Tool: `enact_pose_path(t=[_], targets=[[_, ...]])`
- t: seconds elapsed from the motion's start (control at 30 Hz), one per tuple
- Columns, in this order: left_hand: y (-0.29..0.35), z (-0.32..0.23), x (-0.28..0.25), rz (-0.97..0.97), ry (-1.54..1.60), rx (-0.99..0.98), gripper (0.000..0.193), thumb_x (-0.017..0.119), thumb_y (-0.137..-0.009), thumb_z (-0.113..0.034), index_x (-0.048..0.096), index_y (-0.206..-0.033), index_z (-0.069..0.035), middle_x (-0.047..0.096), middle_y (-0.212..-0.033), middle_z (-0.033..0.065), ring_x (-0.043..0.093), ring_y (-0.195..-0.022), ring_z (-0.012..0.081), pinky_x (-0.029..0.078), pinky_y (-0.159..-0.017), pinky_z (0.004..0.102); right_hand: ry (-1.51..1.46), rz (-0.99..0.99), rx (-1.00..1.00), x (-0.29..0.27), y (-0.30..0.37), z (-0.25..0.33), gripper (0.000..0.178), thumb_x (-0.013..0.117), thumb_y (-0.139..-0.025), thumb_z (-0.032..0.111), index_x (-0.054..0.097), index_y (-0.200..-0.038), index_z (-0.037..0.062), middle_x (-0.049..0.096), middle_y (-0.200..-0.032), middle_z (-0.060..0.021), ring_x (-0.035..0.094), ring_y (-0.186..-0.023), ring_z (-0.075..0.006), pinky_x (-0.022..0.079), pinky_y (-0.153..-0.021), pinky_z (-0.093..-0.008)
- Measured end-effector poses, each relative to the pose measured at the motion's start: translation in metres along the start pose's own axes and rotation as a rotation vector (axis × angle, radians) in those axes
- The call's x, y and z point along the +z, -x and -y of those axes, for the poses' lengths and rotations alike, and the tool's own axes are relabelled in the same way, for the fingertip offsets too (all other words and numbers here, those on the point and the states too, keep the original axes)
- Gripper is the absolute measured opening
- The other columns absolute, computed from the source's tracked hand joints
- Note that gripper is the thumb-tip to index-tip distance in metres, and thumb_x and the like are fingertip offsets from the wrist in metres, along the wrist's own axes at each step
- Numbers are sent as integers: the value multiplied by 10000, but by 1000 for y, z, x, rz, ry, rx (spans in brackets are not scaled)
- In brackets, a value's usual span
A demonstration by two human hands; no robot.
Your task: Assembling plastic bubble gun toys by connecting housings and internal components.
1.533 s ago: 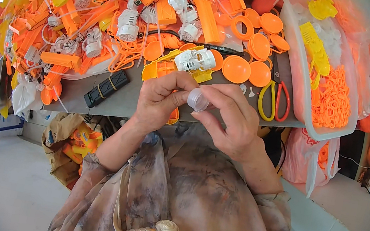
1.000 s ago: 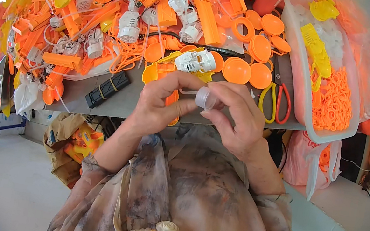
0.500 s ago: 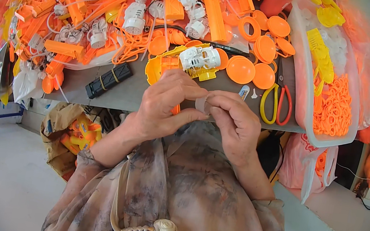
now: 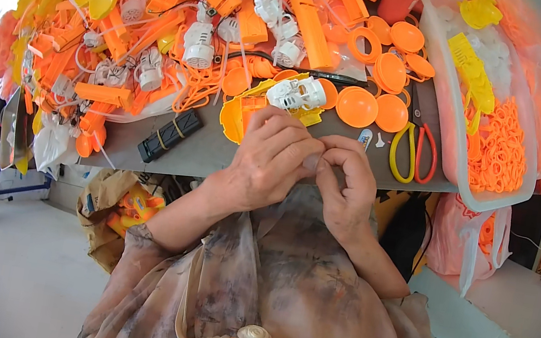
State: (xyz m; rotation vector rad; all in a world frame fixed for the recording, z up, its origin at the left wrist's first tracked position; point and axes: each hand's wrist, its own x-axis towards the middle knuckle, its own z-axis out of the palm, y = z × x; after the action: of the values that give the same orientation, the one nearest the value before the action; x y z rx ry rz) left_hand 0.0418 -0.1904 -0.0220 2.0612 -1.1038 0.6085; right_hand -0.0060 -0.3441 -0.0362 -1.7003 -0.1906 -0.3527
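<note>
My left hand (image 4: pixel 266 161) and my right hand (image 4: pixel 347 192) meet at the table's front edge, both closed. Pinched between their fingertips is a small translucent ring (image 4: pixel 312 162), mostly covered by the fingers. Just beyond my left hand lies a yellow plastic shell (image 4: pixel 231 119) with orange parts in it. A white slotted mechanism (image 4: pixel 297 93) rests on that shell, touched by neither hand. Past my right hand are orange round discs (image 4: pixel 357 107) and a small blue-and-white piece (image 4: pixel 365 137).
Orange, yellow and white plastic parts (image 4: pixel 114 35) heap up at the left and back. A black block with a band (image 4: pixel 171 136) lies at the left front. Scissors with yellow and red handles (image 4: pixel 425 154) lie beside a clear bin (image 4: pixel 493 205) of orange rings.
My fingers have drawn closer together around the translucent ring, which shows less than before. The left hand has turned over it somewhat. The whole view has shifted slightly.
</note>
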Motion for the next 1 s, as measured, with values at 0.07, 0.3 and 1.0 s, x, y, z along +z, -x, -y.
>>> enact_pose_path(t=[0.07,0.3,1.0], targets=[[-5,7,-4,15,-19,-15,369,736,-594,-111,616,-928,-12,601,-851,87,572,-812,269,408,-768,380,154,30,-135,-11,-2,-1,73,562,-820,-78,542,-868,-26,576,-958,-110,564,-816,-126,464,-716,-227],[-11,28,-7,40,12,-172,366,776,-587,-97,635,-919,-31,624,-891,77,560,-874,258,419,-781,361,-249,-19,244,-31,3,4,56,499,-889,-5,538,-873,-43,535,-1049,-120,563,-862,-143,511,-753,-280],[-11,31,-24,162,217,-231,379,747,-669,-105,646,-1032,-64,658,-928,39,577,-896,234,411,-844,358,139,76,70,9,-26,-19,103,567,-909,101,548,-859,12,554,-696,-14,531,-566,-65,422,-483,-202]])
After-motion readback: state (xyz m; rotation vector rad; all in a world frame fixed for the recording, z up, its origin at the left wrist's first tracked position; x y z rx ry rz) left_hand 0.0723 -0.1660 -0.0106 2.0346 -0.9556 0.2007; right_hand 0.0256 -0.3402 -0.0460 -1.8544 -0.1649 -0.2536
